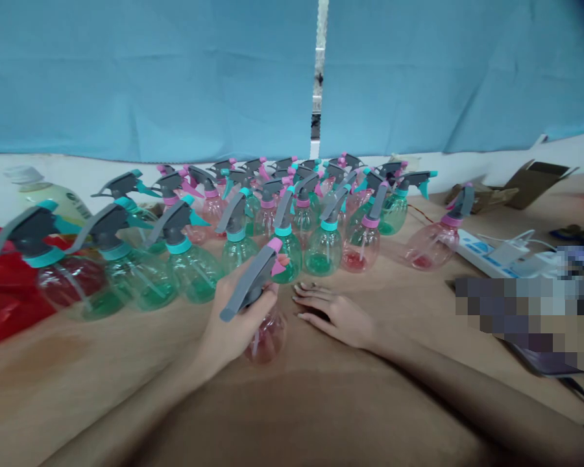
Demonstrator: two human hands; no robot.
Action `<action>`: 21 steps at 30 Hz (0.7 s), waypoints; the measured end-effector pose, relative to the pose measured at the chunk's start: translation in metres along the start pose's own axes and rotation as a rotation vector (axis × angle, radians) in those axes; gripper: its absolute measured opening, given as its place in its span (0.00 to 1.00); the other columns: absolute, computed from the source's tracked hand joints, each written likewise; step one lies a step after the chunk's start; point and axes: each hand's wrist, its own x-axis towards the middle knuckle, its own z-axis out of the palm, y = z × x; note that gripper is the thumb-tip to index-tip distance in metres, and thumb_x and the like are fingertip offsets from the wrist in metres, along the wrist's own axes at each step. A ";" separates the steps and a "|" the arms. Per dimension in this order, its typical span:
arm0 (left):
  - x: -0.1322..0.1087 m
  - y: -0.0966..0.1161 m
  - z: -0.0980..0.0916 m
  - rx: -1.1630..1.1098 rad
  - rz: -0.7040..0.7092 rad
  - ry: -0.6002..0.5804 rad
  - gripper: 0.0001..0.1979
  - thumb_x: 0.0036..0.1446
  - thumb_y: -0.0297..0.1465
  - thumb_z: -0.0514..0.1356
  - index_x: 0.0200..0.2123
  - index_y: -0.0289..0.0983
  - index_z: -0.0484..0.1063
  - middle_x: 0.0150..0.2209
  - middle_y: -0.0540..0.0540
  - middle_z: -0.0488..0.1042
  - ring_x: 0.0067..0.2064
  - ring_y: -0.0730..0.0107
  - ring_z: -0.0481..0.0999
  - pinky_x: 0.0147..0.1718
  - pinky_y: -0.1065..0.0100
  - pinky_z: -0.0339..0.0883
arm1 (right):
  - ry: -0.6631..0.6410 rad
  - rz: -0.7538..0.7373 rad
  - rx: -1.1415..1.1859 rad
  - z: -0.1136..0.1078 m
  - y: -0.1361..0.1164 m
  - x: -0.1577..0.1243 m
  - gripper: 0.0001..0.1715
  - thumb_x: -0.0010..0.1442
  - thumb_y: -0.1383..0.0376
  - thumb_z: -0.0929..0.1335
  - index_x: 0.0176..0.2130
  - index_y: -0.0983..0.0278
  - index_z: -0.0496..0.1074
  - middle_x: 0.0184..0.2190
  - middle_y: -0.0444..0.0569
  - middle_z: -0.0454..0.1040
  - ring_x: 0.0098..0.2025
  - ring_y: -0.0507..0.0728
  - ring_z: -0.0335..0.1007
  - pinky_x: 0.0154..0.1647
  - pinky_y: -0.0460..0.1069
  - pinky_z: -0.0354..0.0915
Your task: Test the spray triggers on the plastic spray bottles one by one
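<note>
My left hand [236,318] is closed around the neck of a pink spray bottle [267,337] with a grey and pink trigger head. The bottle stands close to upright at the table's middle, its neck partly hidden by my fingers. Just right of it, my right hand [343,316] lies palm down on the wooden table [321,395], fingers stretched out and holding nothing. Beyond both hands stand several more spray bottles, among them a green one [321,253] with a turquoise collar and a pink one [360,250] with a pink collar.
A red plastic bag [10,292] and a pale bottle [53,198] are at the left. One pink spray bottle [431,245] stands apart at right, near a white power strip [486,253]. A dark phone-like device [540,353] and an opened cardboard box [535,185] lie farther right.
</note>
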 end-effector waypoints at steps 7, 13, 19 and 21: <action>-0.001 0.001 0.000 0.026 0.021 0.042 0.10 0.51 0.30 0.54 0.37 0.41 0.71 0.29 0.51 0.73 0.29 0.69 0.72 0.33 0.68 0.68 | 0.020 -0.006 -0.003 0.000 -0.001 0.000 0.22 0.64 0.58 0.60 0.55 0.62 0.65 0.55 0.50 0.67 0.60 0.56 0.57 0.61 0.57 0.54; 0.000 0.004 0.000 0.008 0.031 0.037 0.10 0.49 0.30 0.53 0.35 0.41 0.71 0.27 0.52 0.71 0.27 0.71 0.70 0.29 0.69 0.66 | 0.006 -0.010 -0.017 -0.001 -0.001 0.001 0.22 0.64 0.58 0.59 0.55 0.62 0.65 0.55 0.50 0.67 0.60 0.56 0.56 0.61 0.57 0.54; 0.000 0.005 0.000 0.027 0.002 0.032 0.10 0.48 0.31 0.53 0.34 0.42 0.71 0.26 0.52 0.70 0.26 0.70 0.69 0.29 0.69 0.67 | 0.024 -0.013 -0.017 0.000 0.001 0.001 0.22 0.64 0.58 0.59 0.55 0.62 0.65 0.55 0.49 0.68 0.60 0.56 0.58 0.61 0.56 0.55; 0.000 0.005 0.000 0.027 0.000 0.040 0.10 0.48 0.31 0.53 0.34 0.41 0.71 0.26 0.52 0.70 0.26 0.70 0.69 0.28 0.69 0.67 | 0.027 -0.018 -0.017 0.001 0.001 0.001 0.22 0.64 0.58 0.59 0.55 0.62 0.65 0.54 0.49 0.68 0.60 0.56 0.58 0.61 0.57 0.56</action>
